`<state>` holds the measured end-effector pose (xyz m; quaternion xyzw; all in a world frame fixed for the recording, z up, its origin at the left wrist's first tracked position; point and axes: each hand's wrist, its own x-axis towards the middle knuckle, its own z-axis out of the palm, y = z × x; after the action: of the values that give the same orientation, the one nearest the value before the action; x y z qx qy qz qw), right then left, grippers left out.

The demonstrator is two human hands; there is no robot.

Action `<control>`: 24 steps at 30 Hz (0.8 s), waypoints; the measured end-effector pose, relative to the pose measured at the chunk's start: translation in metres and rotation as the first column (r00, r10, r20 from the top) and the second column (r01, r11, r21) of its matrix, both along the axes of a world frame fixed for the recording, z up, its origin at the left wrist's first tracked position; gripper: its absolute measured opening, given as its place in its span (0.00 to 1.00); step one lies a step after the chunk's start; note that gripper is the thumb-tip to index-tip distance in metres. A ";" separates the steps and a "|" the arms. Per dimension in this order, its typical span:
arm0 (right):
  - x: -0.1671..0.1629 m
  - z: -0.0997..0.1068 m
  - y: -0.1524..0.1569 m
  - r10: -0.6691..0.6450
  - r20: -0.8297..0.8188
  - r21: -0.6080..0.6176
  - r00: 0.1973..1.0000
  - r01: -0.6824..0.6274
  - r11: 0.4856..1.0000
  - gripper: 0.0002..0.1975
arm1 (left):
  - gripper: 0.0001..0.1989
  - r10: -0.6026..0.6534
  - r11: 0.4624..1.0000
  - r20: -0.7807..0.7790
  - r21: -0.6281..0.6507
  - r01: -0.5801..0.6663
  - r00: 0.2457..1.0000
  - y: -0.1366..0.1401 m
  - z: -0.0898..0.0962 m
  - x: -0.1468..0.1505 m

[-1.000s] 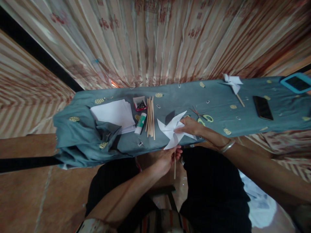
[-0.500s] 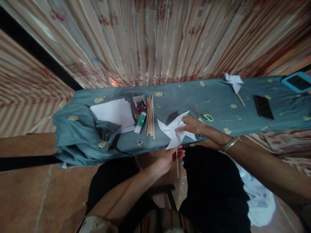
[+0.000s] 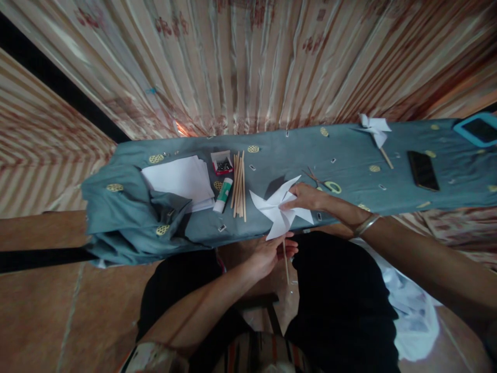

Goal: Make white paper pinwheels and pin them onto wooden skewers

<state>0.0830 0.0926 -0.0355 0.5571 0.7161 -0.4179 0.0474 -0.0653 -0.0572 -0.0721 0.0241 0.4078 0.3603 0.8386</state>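
A white paper pinwheel [image 3: 276, 208] is between my two hands at the front edge of the cloth-covered table. My right hand [image 3: 306, 199] pinches it near its centre, with the thumb and fingers over the folded paper. Below the paper, my left hand [image 3: 269, 255] is around the upper part of the pinwheel's wooden stick [image 3: 286, 263], its fingers loosely bent. The lower end of the stick hangs down past the table edge, over my lap. How tightly the left fingers press is partly hidden.
Left of the pinwheel lie wooden sticks [image 3: 238, 186], a glue stick [image 3: 222, 195], a small box of pins [image 3: 222, 163] and white paper sheets [image 3: 178, 181]. Scissors [image 3: 324, 184] lie behind my right hand. Farther right are another pinwheel [image 3: 375, 129], a phone [image 3: 423, 171] and a blue-framed tablet [image 3: 478, 129].
The pinwheel and both hands stay nearly in place. The stick's lower end has swung slightly to the right, and the view has shifted a little.
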 end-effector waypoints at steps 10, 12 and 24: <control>0.000 0.002 -0.003 -0.011 -0.012 0.023 1.000 0.011 1.000 0.21 | 0.07 0.000 1.000 -0.003 -0.014 0.000 1.000 0.000 0.001 0.001; 0.001 0.000 -0.002 -0.014 -0.010 0.017 1.000 0.014 1.000 0.21 | 0.07 -0.006 1.000 0.000 -0.021 0.006 1.000 0.001 0.002 0.001; 0.000 -0.001 0.002 0.020 0.036 -0.010 0.999 -0.020 1.000 0.22 | 0.09 -0.006 1.000 -0.021 -0.010 0.006 1.000 0.000 0.000 0.002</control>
<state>0.0827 0.0951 -0.0370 0.5572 0.7185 -0.4108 0.0673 -0.0638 -0.0571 -0.0720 0.0251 0.4185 0.3555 0.8354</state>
